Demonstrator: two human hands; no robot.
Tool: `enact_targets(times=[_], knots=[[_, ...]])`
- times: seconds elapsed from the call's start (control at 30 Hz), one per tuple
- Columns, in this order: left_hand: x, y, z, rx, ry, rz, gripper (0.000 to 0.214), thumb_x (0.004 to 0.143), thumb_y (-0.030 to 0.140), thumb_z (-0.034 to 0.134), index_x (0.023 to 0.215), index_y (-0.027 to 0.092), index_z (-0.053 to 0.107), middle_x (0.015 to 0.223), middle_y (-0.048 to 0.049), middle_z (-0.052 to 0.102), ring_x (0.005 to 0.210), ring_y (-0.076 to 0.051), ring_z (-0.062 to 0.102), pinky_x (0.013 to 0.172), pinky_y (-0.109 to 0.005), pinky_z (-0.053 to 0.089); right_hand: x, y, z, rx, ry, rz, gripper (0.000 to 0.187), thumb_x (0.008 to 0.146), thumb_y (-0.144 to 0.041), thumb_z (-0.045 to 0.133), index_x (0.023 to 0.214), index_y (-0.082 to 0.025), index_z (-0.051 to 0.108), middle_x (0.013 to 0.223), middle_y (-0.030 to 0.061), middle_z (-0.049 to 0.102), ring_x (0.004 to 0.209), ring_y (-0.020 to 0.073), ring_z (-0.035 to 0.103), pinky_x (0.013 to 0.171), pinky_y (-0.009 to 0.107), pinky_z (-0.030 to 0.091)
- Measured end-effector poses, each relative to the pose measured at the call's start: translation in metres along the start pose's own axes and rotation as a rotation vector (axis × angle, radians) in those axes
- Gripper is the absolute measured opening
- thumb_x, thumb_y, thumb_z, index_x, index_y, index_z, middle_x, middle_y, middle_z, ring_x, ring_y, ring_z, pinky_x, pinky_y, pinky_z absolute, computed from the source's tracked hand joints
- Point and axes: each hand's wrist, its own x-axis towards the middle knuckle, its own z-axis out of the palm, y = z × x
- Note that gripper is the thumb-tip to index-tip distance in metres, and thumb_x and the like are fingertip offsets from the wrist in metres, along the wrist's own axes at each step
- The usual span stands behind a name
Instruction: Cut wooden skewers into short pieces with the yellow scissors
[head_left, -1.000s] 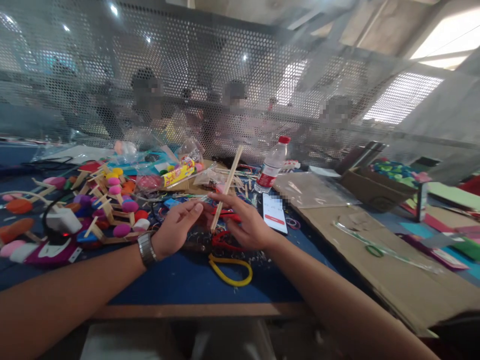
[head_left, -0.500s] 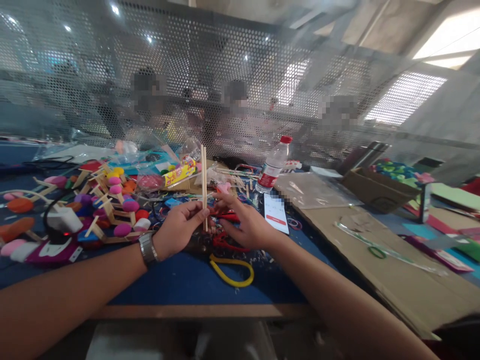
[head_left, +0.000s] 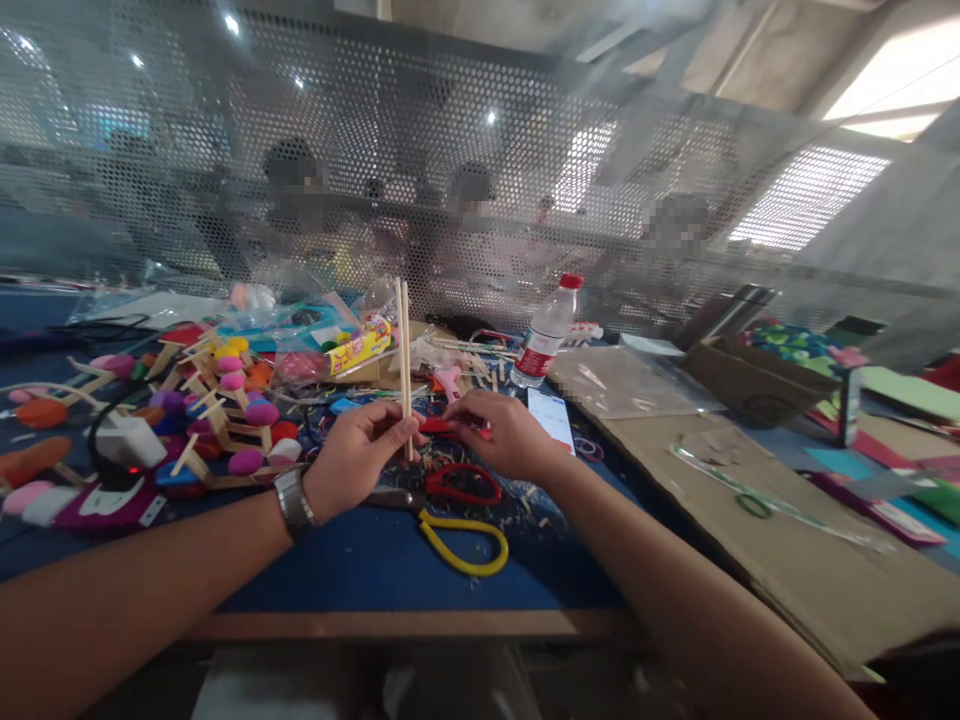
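My left hand (head_left: 364,450) pinches several thin wooden sticks (head_left: 406,350) between thumb and fingers, holding them upright. Over the tabletop, my right hand (head_left: 499,432) has its fingers curled around a red tool (head_left: 435,425), which shows on both sides of the fingertips; its kind is unclear. Just beyond those fingers lies a pink glue gun (head_left: 448,382), partly covered by other things. Below the hands are scissors with a yellow handle (head_left: 469,570), and a red handle loop (head_left: 463,484) sits beside it. Wood scraps are scattered around them.
Coloured foam pieces and small wooden figures (head_left: 225,410) crowd the left, near a white plug (head_left: 129,445). A water bottle (head_left: 544,335) and phone (head_left: 551,418) stand and lie right of centre. Cardboard (head_left: 720,500) covers the right; a perforated screen (head_left: 420,150) rises behind.
My right hand has moved back and its spread fingers have closed at the red tool, uncovering the red loop. The sticks in my left hand have tilted slightly left.
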Motion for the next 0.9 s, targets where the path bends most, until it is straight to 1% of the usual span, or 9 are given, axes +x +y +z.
enact_targets(times=[0.1, 0.27, 0.37, 0.43, 0.5, 0.57, 0.7, 0.8, 0.9], knots=[[0.000, 0.000, 0.000, -0.013, 0.037, -0.002, 0.036, 0.087, 0.049, 0.067, 0.079, 0.014, 0.067, 0.066, -0.0017, 0.066, 0.056, -0.011, 0.058, 0.056, -0.022, 0.049, -0.001, 0.006, -0.005, 0.007, 0.064, 0.024, 0.014, 0.092, -0.022, 0.054, 0.088, -0.018, 0.067, 0.083, 0.0060, 0.071, 0.073, 0.0168, 0.063, 0.068, 0.029, 0.047], [-0.002, 0.001, 0.001, 0.017, 0.022, 0.009, 0.037, 0.084, 0.051, 0.070, 0.076, 0.014, 0.066, 0.065, -0.0012, 0.064, 0.057, -0.011, 0.057, 0.055, -0.022, 0.047, -0.004, -0.003, -0.005, 0.029, -0.080, -0.085, 0.031, 0.092, -0.036, 0.055, 0.068, -0.018, 0.063, 0.057, 0.0003, 0.059, 0.052, 0.0116, 0.048, 0.053, 0.026, 0.037], [-0.004, 0.002, 0.002, 0.019, 0.025, 0.017, 0.039, 0.082, 0.053, 0.071, 0.078, 0.014, 0.068, 0.067, -0.0016, 0.064, 0.057, -0.010, 0.056, 0.054, -0.021, 0.046, -0.003, -0.010, -0.001, 0.082, -0.158, -0.097, 0.026, 0.092, -0.033, 0.056, 0.074, -0.018, 0.067, 0.063, 0.0027, 0.065, 0.054, 0.0121, 0.054, 0.055, 0.026, 0.041], [-0.005, 0.003, 0.002, 0.012, 0.037, 0.017, 0.041, 0.082, 0.055, 0.070, 0.082, 0.014, 0.069, 0.068, -0.0019, 0.064, 0.057, -0.011, 0.056, 0.054, -0.022, 0.046, -0.003, -0.011, 0.000, 0.087, -0.168, -0.049, 0.024, 0.092, -0.031, 0.054, 0.080, -0.018, 0.071, 0.069, 0.0040, 0.070, 0.058, 0.0132, 0.058, 0.058, 0.026, 0.045], [-0.006, 0.003, 0.003, 0.013, 0.028, 0.013, 0.041, 0.085, 0.055, 0.067, 0.084, 0.014, 0.069, 0.067, -0.0018, 0.064, 0.055, -0.011, 0.056, 0.053, -0.021, 0.046, -0.003, -0.008, -0.001, 0.073, -0.103, 0.026, 0.028, 0.094, -0.035, 0.052, 0.082, -0.019, 0.072, 0.072, 0.0050, 0.072, 0.061, 0.0148, 0.061, 0.061, 0.027, 0.046], [-0.008, 0.003, 0.003, 0.032, 0.009, 0.017, 0.041, 0.089, 0.054, 0.061, 0.085, 0.014, 0.067, 0.066, -0.0010, 0.063, 0.052, -0.010, 0.055, 0.050, -0.021, 0.044, -0.004, -0.002, -0.004, 0.105, 0.014, 0.105, 0.039, 0.097, -0.044, 0.048, 0.082, -0.019, 0.073, 0.071, 0.0053, 0.071, 0.061, 0.0158, 0.062, 0.060, 0.028, 0.047], [-0.013, 0.005, 0.001, 0.183, -0.032, 0.098, 0.037, 0.098, 0.045, 0.049, 0.088, 0.014, 0.066, 0.063, 0.0001, 0.061, 0.051, -0.009, 0.052, 0.049, -0.020, 0.041, -0.008, 0.012, -0.007, 0.247, 0.249, 0.226, 0.065, 0.097, -0.065, 0.033, 0.079, -0.018, 0.073, 0.055, 0.0025, 0.059, 0.049, 0.0152, 0.052, 0.050, 0.028, 0.041], [-0.019, 0.008, 0.002, 0.356, -0.117, 0.274, 0.028, 0.100, 0.033, 0.047, 0.086, 0.016, 0.065, 0.063, -0.0002, 0.062, 0.055, -0.010, 0.056, 0.054, -0.020, 0.041, -0.010, 0.018, -0.006, 0.259, 0.339, 0.266, 0.068, 0.094, -0.070, 0.033, 0.075, -0.018, 0.072, 0.053, 0.0021, 0.054, 0.049, 0.0153, 0.050, 0.049, 0.028, 0.038], [-0.025, 0.010, 0.007, 0.460, -0.312, 0.507, 0.020, 0.098, 0.025, 0.049, 0.088, 0.018, 0.064, 0.075, -0.0037, 0.071, 0.064, -0.013, 0.063, 0.060, -0.023, 0.043, -0.009, 0.019, -0.005, 0.257, 0.348, 0.267, 0.068, 0.095, -0.070, 0.034, 0.076, -0.017, 0.073, 0.052, 0.0016, 0.053, 0.049, 0.0149, 0.049, 0.049, 0.028, 0.037]])
